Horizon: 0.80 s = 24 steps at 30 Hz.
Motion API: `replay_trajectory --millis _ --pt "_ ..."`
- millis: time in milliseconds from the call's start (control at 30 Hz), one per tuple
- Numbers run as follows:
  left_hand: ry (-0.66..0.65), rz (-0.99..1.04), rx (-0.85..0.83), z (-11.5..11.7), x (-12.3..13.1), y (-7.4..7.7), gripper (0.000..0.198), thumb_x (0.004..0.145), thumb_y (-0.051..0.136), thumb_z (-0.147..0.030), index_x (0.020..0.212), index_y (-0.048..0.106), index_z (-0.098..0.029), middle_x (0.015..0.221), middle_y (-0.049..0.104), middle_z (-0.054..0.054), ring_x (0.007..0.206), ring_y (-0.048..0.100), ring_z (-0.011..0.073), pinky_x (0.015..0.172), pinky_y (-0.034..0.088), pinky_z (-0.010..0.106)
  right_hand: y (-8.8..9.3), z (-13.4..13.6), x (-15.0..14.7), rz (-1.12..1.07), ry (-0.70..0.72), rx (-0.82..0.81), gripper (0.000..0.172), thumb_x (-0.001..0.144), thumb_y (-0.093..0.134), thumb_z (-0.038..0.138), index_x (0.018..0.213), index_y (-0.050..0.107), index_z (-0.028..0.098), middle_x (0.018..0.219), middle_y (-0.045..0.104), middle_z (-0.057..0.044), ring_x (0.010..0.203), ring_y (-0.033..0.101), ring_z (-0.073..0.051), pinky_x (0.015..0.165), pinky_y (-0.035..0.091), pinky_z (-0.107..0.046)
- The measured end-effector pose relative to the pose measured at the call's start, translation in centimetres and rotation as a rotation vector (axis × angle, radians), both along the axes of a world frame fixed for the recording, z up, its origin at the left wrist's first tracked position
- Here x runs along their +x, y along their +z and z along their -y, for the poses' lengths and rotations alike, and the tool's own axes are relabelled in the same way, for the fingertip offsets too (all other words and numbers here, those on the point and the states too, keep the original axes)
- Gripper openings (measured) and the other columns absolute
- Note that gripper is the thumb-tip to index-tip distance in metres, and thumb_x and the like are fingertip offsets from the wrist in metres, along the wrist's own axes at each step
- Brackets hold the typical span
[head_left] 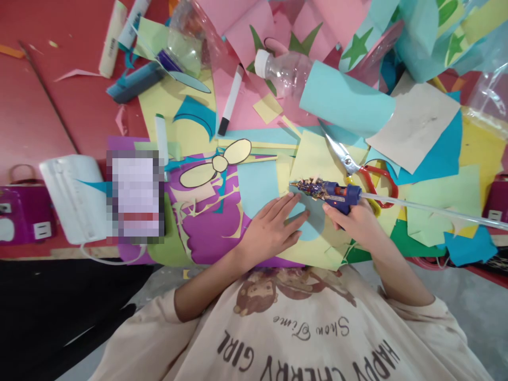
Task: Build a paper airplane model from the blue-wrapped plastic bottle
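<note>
My right hand (357,219) is closed round a small blue hot glue gun (337,193). Its messy nozzle points left, and a long clear glue stick (432,209) sticks out to the right. My left hand (273,227) lies flat with its fingers stretched out. It presses on a light blue rounded paper piece (313,225) that sits on a pale yellow sheet (313,159). The fingertips of my left hand are just below the nozzle. Beside them lies a rectangular light blue paper (257,185).
Red-handled scissors (371,174) lie just behind the glue gun. A clear plastic bottle (283,71), markers (231,100), a rolled light blue sheet (345,100) and many coloured paper scraps cover the red table (71,106). A white power strip (73,196) lies at the left.
</note>
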<state>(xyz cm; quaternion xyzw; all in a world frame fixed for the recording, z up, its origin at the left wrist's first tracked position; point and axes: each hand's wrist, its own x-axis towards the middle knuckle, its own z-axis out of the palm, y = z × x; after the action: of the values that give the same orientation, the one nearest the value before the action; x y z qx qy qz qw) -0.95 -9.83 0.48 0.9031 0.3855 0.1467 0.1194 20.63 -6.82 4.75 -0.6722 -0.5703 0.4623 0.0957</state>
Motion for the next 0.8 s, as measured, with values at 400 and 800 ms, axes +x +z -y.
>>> replay_trajectory --millis 400,800 --pt "-0.007 0.016 -0.02 0.09 -0.07 -0.18 0.036 0.09 0.057 -0.028 0.125 0.061 -0.021 0.142 0.054 0.017 0.133 0.051 0.03 0.106 0.046 0.043 0.2 0.23 0.33 0.007 0.028 0.006 0.038 0.082 0.052 0.044 0.052 0.044 0.024 0.043 0.052 0.001 0.045 0.053 -0.015 0.052 0.044 -0.03" --pt "-0.008 0.011 0.002 0.05 -0.02 -0.21 0.036 0.09 0.057 -0.028 0.124 0.061 -0.02 0.141 0.055 0.017 0.132 0.052 0.0304 0.105 0.047 0.043 0.4 0.57 0.68 0.037 -0.004 -0.029 0.037 0.083 0.054 0.044 0.053 0.045 0.024 0.045 0.054 0.001 0.046 0.054 -0.016 0.053 0.044 -0.031"
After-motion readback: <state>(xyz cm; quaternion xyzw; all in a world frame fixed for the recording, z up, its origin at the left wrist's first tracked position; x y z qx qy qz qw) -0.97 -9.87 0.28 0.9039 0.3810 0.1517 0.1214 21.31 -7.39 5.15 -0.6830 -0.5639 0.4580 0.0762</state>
